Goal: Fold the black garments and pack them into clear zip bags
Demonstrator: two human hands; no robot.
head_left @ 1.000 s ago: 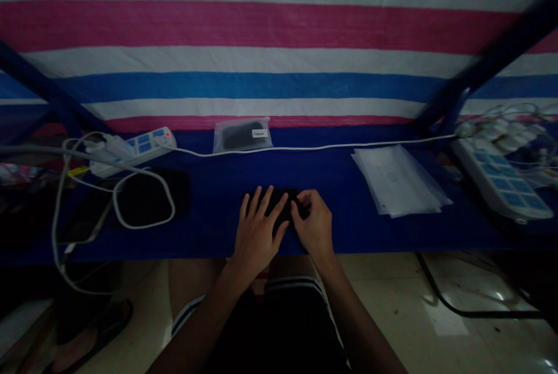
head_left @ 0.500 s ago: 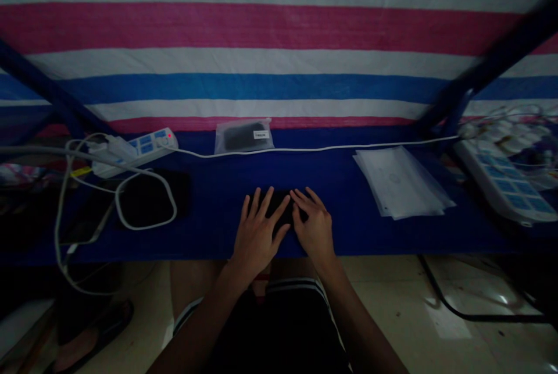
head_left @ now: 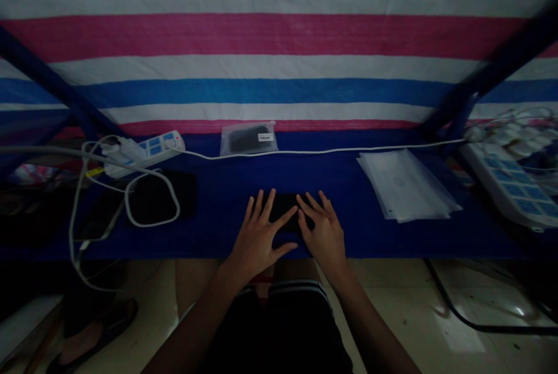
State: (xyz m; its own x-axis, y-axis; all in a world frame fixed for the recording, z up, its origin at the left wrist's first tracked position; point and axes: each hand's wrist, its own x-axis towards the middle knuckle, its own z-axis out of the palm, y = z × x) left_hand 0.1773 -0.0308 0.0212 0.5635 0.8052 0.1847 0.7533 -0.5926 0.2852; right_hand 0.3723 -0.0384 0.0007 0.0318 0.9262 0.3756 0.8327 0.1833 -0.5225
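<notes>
A flat black item [head_left: 285,202] lies on the blue tabletop in front of me, partly covered by both hands; it is too dark to make out its kind. My left hand [head_left: 258,234] rests palm down over its left side, fingers spread and thumb stretched to the right. On its right side lies my right hand [head_left: 323,233], fingers apart, with the thumb and index fingertips near the black surface. Neither hand is wrapped round anything. Behind them, a clear bag [head_left: 248,139] with a black item and a white label sits at the back edge.
Several clear plastic bags [head_left: 403,185] are stacked at right, near a large power strip [head_left: 514,182]. At left are another power strip [head_left: 152,150], a phone [head_left: 102,214], a black square item [head_left: 187,193] and looped white cables. A white cord [head_left: 322,152] crosses the back.
My hands have spread slightly apart, the right one shifting rightward, so more of the black item shows between them. The whole view has shifted a little.
</notes>
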